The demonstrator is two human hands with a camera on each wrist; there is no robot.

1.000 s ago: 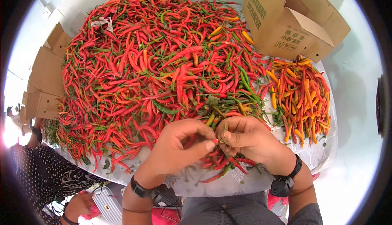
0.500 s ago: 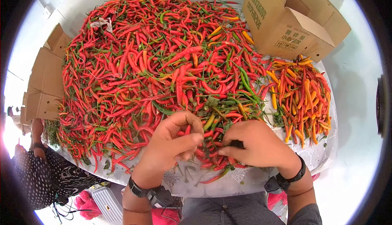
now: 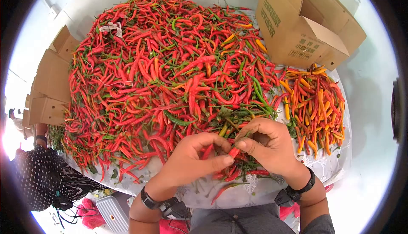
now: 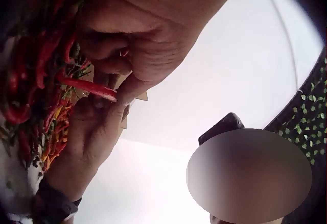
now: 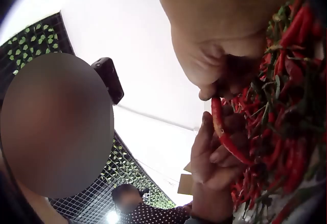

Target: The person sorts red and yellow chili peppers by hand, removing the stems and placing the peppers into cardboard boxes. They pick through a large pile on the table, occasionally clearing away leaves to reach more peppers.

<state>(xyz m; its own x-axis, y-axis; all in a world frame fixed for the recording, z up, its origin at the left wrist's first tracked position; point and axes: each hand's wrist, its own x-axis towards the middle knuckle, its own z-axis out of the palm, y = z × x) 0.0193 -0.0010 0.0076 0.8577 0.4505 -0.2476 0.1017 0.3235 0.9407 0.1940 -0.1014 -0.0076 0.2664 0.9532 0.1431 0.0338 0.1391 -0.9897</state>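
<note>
Over the near edge of the pile, both hands meet at one red chili pepper. My left hand holds its body between thumb and fingers. The thumb and forefinger of my right hand pinch the chili at its stem end. In the right wrist view the curved chili runs from the right fingertips down across the left fingers. The left wrist view shows part of the chili between the two hands. Just below them, a few loose chilies lie on the table cover.
A large heap of red chilies with green stems covers most of the table. At the right lies a smaller pile of orange and red chilies, near a cardboard box. More cardboard stands at the left, where another person is partly visible.
Half a second ago the hands were apart above the near chilies. They have come together again, with a red chili between them. The head view has shifted slightly.
</note>
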